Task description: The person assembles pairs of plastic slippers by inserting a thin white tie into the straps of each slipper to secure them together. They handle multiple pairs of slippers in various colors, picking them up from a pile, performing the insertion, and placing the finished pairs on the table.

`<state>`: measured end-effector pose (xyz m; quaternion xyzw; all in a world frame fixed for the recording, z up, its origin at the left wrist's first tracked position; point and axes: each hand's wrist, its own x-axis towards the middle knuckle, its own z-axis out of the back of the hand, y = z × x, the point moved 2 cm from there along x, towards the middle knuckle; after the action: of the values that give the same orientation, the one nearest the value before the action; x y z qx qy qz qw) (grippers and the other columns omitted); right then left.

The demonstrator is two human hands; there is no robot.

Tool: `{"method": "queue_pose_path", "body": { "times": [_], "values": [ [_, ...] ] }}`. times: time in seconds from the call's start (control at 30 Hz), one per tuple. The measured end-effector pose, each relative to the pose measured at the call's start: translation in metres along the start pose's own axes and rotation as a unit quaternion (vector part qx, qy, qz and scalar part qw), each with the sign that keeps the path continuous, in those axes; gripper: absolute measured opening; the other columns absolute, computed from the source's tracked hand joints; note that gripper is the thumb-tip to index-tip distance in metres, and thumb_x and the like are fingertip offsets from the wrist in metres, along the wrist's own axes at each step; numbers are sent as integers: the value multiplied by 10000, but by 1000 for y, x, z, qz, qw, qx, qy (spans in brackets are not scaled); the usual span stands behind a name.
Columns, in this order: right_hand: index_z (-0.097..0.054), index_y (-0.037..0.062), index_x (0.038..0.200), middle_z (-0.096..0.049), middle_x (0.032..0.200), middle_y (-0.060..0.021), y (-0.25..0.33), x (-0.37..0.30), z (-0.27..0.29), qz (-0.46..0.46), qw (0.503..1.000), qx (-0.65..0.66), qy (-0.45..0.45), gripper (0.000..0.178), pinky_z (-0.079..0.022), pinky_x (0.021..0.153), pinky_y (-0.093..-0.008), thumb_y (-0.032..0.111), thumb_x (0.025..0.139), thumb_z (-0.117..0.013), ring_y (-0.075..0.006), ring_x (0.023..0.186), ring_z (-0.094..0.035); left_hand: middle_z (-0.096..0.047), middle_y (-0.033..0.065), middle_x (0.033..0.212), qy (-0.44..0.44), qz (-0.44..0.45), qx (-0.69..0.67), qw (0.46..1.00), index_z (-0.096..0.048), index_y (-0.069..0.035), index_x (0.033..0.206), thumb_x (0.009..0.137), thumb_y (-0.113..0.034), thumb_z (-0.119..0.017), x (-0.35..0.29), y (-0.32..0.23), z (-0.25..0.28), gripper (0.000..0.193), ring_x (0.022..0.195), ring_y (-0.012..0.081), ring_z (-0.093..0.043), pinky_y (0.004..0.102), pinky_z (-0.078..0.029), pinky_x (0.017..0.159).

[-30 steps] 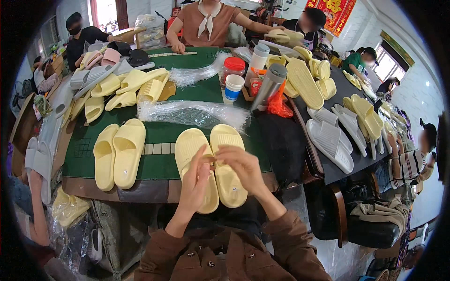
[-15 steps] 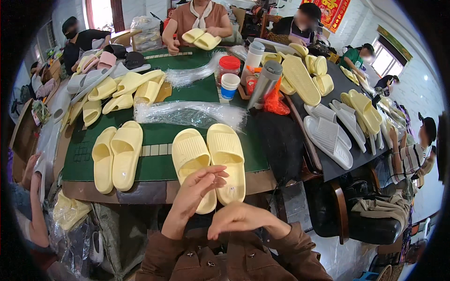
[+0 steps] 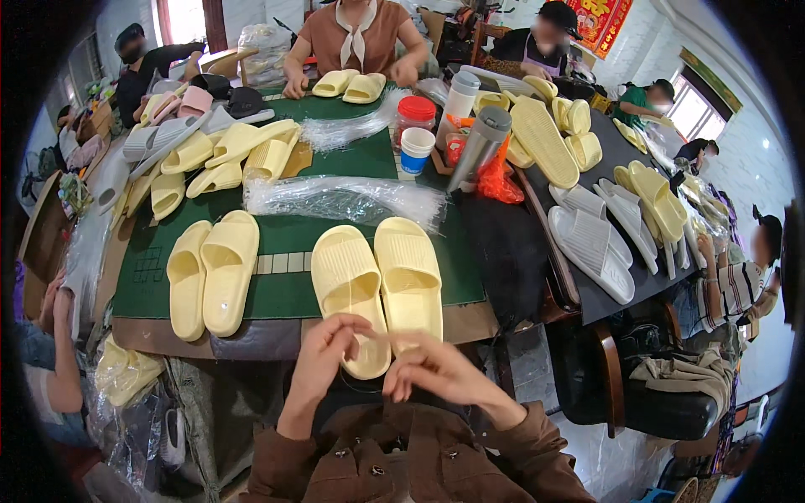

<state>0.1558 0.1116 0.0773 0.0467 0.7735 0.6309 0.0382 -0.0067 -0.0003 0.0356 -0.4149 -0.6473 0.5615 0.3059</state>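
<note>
A pair of pale yellow slippers (image 3: 409, 256) lies at the table's near edge, toes pointing away from me. Over their heel ends, my left hand (image 3: 319, 360) pinches thumb and fingers together. A fine, clear strand (image 3: 349, 293) shows faintly above those fingers, by the left slipper. My right hand (image 3: 449, 375) is just beside it, fingers curled and partly blurred near the right slipper's heel; what they hold is too small to make out. To the left lies another yellow pair (image 3: 228, 272), side by side.
Beyond the slippers lies a bundle of clear plastic strands (image 3: 344, 201). A paper cup (image 3: 414, 152), a red-lidded jar (image 3: 415, 113) and a steel tumbler (image 3: 480, 147) stand behind it. Slippers pile up left (image 3: 268, 155) and right (image 3: 591, 251). Across the table, a co-worker (image 3: 356, 38) sits.
My left hand has come down slightly, its fingers drawing into a pinch. My right hand has risen toward it. The co-worker opposite has set a yellow pair down on the table.
</note>
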Motion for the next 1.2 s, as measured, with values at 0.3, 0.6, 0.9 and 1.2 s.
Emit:
{"method": "queue_pose_path", "body": {
  "times": [0.3, 0.6, 0.9, 1.2],
  "values": [
    [-635, 31, 1155, -640, 874, -71, -19, 19, 29, 33, 959, -262, -101, 345, -463, 574, -252, -82, 911, -421, -100, 621, -560, -675, 82, 951, 19, 25, -28, 999, -597, 18, 1065, 979, -27, -396, -38, 16, -17, 224, 647, 68, -487, 203, -398, 594],
    [-634, 20, 1051, -628, 901, -138, -35, 40, 18, 107, 923, -366, -53, 266, -498, 696, -369, -59, 834, -502, -313, 762, -629, -676, 95, 959, 43, 60, -1, 997, -591, 21, 1065, 966, -31, -422, -53, 19, -23, 203, 668, 73, -507, 210, -407, 610],
    [-636, -7, 948, -638, 858, -168, -29, 47, 15, 99, 922, -372, -54, 172, -505, 697, -381, -36, 828, -516, -331, 789, -644, -660, 77, 976, 35, 25, -24, 999, -610, 39, 1069, 970, -38, -442, -36, 20, -13, 210, 729, 96, -548, 229, -441, 649],
    [-664, 7, 1083, -596, 694, -47, -38, 47, 19, 32, 955, -283, -84, 263, -435, 507, -240, -8, 926, -453, -83, 562, -527, -650, 53, 980, 36, 26, 30, 999, -606, 26, 1076, 967, -63, -477, -35, 16, -23, 191, 765, 82, -547, 215, -441, 668]
  ]
}}
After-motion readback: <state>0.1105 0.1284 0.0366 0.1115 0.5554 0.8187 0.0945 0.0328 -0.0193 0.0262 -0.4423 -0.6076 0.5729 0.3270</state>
